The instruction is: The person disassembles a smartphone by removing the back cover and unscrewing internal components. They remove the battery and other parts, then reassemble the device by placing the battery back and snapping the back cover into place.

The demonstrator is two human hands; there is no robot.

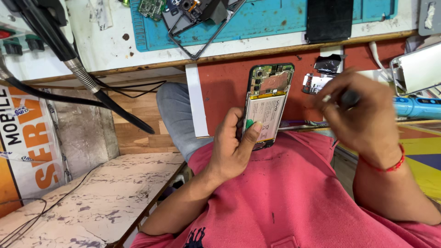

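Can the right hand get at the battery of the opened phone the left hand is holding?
Probably yes. The left hand grips the opened phone by its lower edge, thumb on a green tab, so most of the battery is bare. The right hand, holding a dark tool, hovers beside it with nothing between.

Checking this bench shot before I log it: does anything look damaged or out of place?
The phone in the left hand has no back cover, so its battery and circuit board are bare. The right hand holds a dark tool. Another stripped phone frame lies askew on the blue mat.
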